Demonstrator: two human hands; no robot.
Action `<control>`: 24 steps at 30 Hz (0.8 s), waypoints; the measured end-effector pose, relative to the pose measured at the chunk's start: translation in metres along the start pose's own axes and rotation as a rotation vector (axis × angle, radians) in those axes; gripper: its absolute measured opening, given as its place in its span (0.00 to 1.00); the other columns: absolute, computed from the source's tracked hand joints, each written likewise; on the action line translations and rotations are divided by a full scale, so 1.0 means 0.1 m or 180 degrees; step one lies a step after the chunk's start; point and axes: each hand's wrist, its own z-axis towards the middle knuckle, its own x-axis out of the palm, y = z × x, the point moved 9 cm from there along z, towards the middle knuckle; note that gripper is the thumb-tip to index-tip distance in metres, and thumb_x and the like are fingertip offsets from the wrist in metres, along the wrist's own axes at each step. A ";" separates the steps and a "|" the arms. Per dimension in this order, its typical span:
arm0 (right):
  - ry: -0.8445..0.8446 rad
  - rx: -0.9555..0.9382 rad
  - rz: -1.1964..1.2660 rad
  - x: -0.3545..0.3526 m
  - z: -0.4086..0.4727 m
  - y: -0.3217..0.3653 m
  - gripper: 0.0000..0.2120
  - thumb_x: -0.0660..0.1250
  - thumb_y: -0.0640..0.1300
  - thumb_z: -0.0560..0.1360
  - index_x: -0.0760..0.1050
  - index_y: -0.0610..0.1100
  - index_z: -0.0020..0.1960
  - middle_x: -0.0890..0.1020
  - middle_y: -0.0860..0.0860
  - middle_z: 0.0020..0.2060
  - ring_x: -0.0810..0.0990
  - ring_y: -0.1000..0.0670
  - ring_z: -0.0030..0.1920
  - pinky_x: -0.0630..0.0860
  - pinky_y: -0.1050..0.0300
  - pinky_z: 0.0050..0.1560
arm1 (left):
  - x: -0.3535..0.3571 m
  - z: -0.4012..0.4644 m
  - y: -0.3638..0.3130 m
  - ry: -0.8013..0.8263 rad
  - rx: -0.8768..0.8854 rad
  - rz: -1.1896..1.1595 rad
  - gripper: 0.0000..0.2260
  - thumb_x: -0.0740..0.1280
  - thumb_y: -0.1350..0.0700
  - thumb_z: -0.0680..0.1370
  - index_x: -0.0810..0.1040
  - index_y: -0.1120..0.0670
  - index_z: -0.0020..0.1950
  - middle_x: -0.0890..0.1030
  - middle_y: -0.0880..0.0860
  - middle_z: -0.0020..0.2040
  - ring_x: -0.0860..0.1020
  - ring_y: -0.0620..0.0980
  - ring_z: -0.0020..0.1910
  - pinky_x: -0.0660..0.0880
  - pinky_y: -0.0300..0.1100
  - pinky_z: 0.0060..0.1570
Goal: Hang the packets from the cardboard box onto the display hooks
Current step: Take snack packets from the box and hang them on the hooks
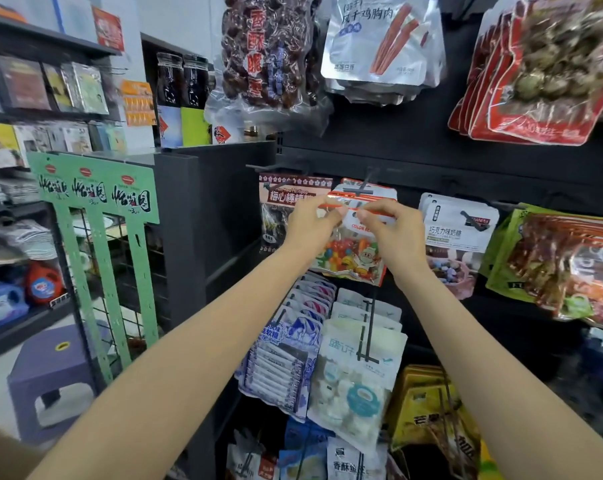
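— Head view: my left hand [310,223] and right hand [390,230] each pinch the top edge of the candy packet [350,252], thumb against fingertips. It is at the hook [364,187], in front of the same packets.

— Why two hands?

— I think to keep the hole flat for the hook. The cardboard box is not visible.
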 end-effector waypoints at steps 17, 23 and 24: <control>0.0194 -0.0184 -0.0244 0.04 0.07 0.01 0.07 0.67 0.42 0.76 0.82 0.45 0.51 0.81 0.54 0.48 0.77 0.58 0.50 0.68 0.73 0.46 | -0.01 0.10 -0.02 0.0057 0.0430 0.0352 0.04 0.66 0.58 0.78 0.80 0.56 0.50 0.79 0.47 0.44 0.76 0.42 0.44 0.69 0.26 0.45; -0.0107 -0.0199 -0.0452 0.00 0.08 -0.02 0.07 0.66 0.42 0.76 0.82 0.44 0.51 0.79 0.57 0.45 0.75 0.59 0.49 0.66 0.70 0.47 | 0.03 0.13 -0.07 0.0248 0.0632 0.0444 0.04 0.66 0.58 0.78 0.80 0.56 0.46 0.80 0.49 0.40 0.79 0.48 0.44 0.74 0.40 0.51; -0.0092 -0.0166 -0.0441 0.01 0.09 -0.04 0.07 0.66 0.42 0.76 0.82 0.44 0.51 0.79 0.57 0.45 0.75 0.58 0.49 0.67 0.67 0.49 | 0.03 0.15 -0.06 0.0239 0.0622 0.0483 0.04 0.66 0.57 0.78 0.80 0.55 0.46 0.80 0.48 0.40 0.79 0.48 0.45 0.73 0.41 0.52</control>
